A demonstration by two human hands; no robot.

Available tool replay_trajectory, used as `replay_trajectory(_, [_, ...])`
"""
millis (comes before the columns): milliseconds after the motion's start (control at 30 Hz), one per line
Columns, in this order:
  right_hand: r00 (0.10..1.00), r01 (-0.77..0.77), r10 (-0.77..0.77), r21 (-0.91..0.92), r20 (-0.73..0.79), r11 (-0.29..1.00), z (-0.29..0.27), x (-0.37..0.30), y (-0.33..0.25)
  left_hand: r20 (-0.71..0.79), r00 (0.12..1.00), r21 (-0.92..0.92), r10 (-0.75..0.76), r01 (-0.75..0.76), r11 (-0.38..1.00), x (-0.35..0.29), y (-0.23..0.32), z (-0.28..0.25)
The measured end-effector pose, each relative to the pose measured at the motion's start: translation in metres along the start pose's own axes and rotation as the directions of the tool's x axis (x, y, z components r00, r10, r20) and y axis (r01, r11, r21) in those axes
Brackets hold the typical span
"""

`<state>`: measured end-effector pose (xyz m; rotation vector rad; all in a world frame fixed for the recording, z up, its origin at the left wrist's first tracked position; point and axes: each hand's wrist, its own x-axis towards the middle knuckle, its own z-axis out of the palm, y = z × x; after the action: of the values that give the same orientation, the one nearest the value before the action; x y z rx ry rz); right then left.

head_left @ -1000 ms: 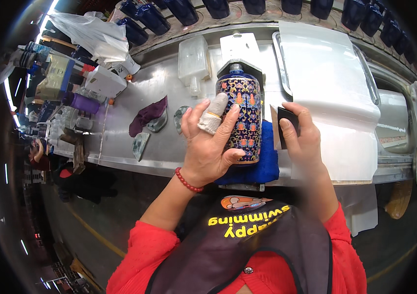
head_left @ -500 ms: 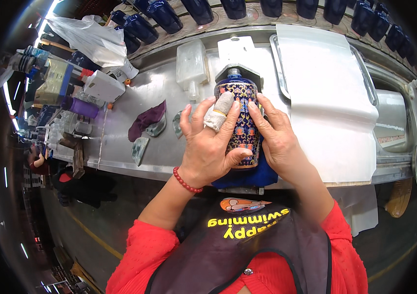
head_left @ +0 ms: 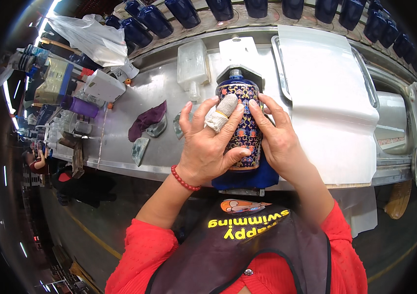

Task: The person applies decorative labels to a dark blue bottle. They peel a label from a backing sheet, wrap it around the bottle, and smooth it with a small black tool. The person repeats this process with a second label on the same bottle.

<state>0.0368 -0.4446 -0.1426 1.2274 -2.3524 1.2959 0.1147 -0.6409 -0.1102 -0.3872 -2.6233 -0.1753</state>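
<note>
A dark blue bottle [head_left: 248, 128] with a colourful floral pattern lies on its back in front of me, its neck pointing away and resting by a grey notched stand [head_left: 260, 81]. My left hand [head_left: 208, 144] spreads over its left side, fingertips on the patterned face and thumb across the lower part. One finger of that hand wears a grey cloth wrap [head_left: 227, 106] held by a yellow band. My right hand [head_left: 279, 137] rests on the right side, fingers stretched and apart. Blue cloth [head_left: 222, 182] shows beneath the bottle.
A clear bottle [head_left: 193, 61] lies beyond my left hand. Purple cloth [head_left: 147, 120] and patterned sheet pieces [head_left: 140, 149] lie to the left. White paper [head_left: 323, 108] covers a tray at right. Several blue bottles [head_left: 182, 12] line the back. Another person's arm [head_left: 39, 161] shows far left.
Both my hands stay on the bottle with only slight finger shifts. The row of blue bottles at the back stands at different spots along its platform.
</note>
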Motion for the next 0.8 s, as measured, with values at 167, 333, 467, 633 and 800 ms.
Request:
replay_trajectory(167, [1.000,-0.026,0.026,0.015,0.012,1.000,-0.001,-0.001,-0.001,-0.006,1.000,0.007,0.022,-0.022,1.000,0.000,-0.002,0.001])
replay_trajectory(333, [0.999,-0.050,0.050,0.027,0.017,0.998,0.000,-0.004,-0.004,0.000,0.999,-0.016,0.039,-0.039,0.999,-0.004,-0.004,0.000])
replay_trajectory(467, [1.000,0.004,-0.004,0.001,-0.003,1.000,0.000,-0.004,-0.003,0.013,0.999,-0.017,0.049,-0.049,0.999,-0.008,-0.003,0.000])
replay_trajectory(633, [1.000,-0.014,0.014,-0.007,0.000,1.000,-0.002,-0.010,-0.005,-0.002,0.999,-0.068,0.039,-0.039,0.997,-0.012,-0.002,0.000])
replay_trajectory(800, [0.999,0.044,-0.043,-0.071,0.013,0.997,-0.002,-0.013,-0.004,-0.004,0.999,-0.071,0.036,-0.036,0.997,-0.015,0.000,0.002])
